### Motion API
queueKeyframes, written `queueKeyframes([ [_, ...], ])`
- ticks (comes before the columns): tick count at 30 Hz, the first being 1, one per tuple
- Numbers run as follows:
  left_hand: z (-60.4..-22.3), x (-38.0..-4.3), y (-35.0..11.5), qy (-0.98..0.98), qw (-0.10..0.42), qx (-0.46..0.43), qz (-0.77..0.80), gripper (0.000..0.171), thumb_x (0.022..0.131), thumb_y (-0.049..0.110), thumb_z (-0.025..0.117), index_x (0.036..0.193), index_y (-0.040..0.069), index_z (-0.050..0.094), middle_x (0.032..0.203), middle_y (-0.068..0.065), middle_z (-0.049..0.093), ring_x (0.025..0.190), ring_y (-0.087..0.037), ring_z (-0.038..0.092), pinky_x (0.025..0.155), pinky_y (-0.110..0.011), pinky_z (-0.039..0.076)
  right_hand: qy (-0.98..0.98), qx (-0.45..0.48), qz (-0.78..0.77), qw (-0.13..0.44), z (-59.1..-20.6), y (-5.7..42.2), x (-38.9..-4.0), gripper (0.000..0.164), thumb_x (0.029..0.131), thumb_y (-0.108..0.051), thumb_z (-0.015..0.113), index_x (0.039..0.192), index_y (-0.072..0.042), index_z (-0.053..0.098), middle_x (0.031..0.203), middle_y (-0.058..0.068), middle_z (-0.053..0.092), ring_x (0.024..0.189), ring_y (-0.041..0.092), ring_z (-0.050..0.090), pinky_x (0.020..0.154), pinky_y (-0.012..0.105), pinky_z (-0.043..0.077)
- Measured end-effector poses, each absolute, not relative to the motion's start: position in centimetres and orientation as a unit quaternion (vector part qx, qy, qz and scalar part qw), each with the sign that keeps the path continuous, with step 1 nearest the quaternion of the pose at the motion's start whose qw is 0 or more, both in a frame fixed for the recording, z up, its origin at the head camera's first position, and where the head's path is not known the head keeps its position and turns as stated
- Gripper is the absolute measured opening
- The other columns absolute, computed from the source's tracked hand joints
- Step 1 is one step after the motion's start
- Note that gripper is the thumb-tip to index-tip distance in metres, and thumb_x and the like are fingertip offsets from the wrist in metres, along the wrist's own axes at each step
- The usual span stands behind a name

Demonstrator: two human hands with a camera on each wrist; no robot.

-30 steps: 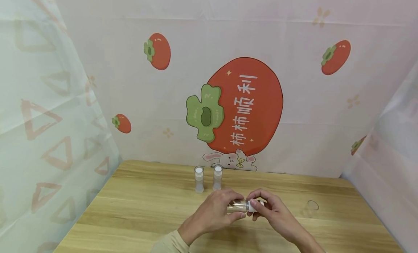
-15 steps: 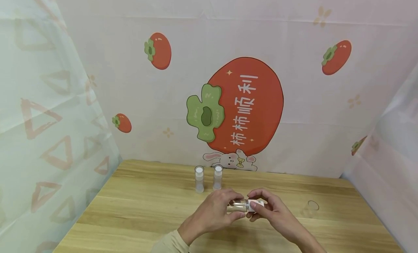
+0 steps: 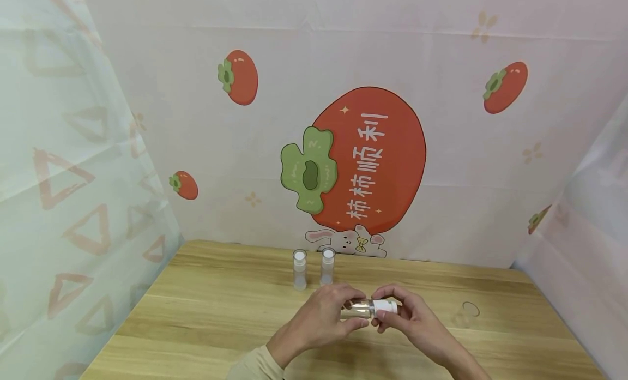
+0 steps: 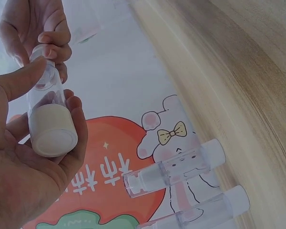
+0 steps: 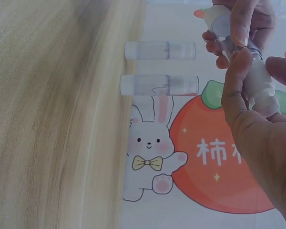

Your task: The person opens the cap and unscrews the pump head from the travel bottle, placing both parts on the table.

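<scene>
as the pale wood-grain table [image 3: 196, 314] spreads out under me, two slim, clear plastic bottles [image 3: 300, 277] with white tops stand upright near its back edge, side by side but apart; here's my left hand [image 3: 324, 314], clamped around a clear, cylindrical plastic bottle [image 3: 358, 309] lying sideways in my grasp; my right hand [image 3: 418, 319] pinches its white pump top [image 3: 385, 306], and further right sits a round-rimmed transparent object [image 3: 466, 314] on the wood, apart from my fingers.

Table [image 3: 211, 314]: bright, even light; soft shadow just under the grip
Bottle [image 3: 360, 309]: small, clear glare inside the grip
Wrist views: dimmer, a little hazy
</scene>
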State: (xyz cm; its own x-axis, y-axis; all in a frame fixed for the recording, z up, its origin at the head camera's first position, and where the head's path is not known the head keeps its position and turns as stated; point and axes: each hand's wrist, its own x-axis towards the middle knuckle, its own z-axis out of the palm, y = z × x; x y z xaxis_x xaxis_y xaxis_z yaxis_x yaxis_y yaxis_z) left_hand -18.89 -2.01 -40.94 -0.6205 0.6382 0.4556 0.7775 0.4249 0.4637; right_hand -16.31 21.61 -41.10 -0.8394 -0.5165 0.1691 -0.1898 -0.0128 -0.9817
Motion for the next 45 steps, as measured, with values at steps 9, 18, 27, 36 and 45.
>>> queueKeyframes([
  [9, -40.90, -18.87, -1.85, -0.838, 0.107, -0.424, -0.327, 0.029, 0.088, 0.027, 0.081, 0.111, 0.011, 0.073, 0.100, 0.006, 0.071, 0.088, -0.002, 0.063, 0.076, -0.013, 0.048, 0.711, -0.254, -0.649, 0.092, -41.24, 21.50, -16.36, 0.021, 0.107, -0.008, 0.050, 0.119, 0.008, 0.056, 0.114, 0.025, 0.056, 0.087, 0.019, 0.068, 0.078, 0.035, 0.059],
  [18, -40.79, -18.84, -1.76, -0.843, 0.094, -0.414, -0.329, 0.032, 0.089, 0.028, 0.080, 0.114, 0.009, 0.073, 0.104, 0.004, 0.072, 0.089, 0.000, 0.062, 0.076, -0.014, 0.049, 0.700, -0.238, -0.666, 0.099, -41.36, 21.34, -16.36, 0.027, 0.105, -0.007, 0.054, 0.123, 0.013, 0.050, 0.121, 0.036, 0.047, 0.088, 0.022, 0.069, 0.080, 0.040, 0.059],
  [27, -40.88, -18.96, -1.85, -0.841, 0.103, -0.418, -0.328, 0.030, 0.089, 0.028, 0.080, 0.112, 0.009, 0.073, 0.102, 0.004, 0.072, 0.088, 0.003, 0.060, 0.075, -0.013, 0.049, 0.687, -0.237, -0.675, 0.125, -41.54, 21.57, -16.45, 0.029, 0.104, -0.006, 0.055, 0.124, 0.013, 0.048, 0.116, 0.025, 0.052, 0.089, 0.024, 0.069, 0.082, 0.041, 0.059],
  [36, -40.66, -18.98, -1.79, -0.848, 0.087, -0.408, -0.327, 0.029, 0.089, 0.027, 0.080, 0.112, 0.011, 0.073, 0.103, 0.004, 0.072, 0.089, -0.003, 0.064, 0.076, -0.014, 0.049, 0.698, -0.239, -0.667, 0.105, -41.41, 21.56, -16.38, 0.026, 0.101, -0.004, 0.061, 0.120, 0.011, 0.052, 0.115, 0.026, 0.055, 0.090, 0.024, 0.069, 0.081, 0.041, 0.059],
  [45, -40.72, -18.94, -1.70, -0.843, 0.104, -0.419, -0.322, 0.030, 0.087, 0.028, 0.082, 0.111, 0.010, 0.074, 0.099, 0.005, 0.071, 0.087, 0.003, 0.060, 0.075, -0.014, 0.049, 0.701, -0.247, -0.664, 0.079, -41.58, 21.49, -16.35, 0.019, 0.104, -0.006, 0.054, 0.117, 0.009, 0.056, 0.116, 0.025, 0.055, 0.088, 0.021, 0.069, 0.078, 0.040, 0.059],
])
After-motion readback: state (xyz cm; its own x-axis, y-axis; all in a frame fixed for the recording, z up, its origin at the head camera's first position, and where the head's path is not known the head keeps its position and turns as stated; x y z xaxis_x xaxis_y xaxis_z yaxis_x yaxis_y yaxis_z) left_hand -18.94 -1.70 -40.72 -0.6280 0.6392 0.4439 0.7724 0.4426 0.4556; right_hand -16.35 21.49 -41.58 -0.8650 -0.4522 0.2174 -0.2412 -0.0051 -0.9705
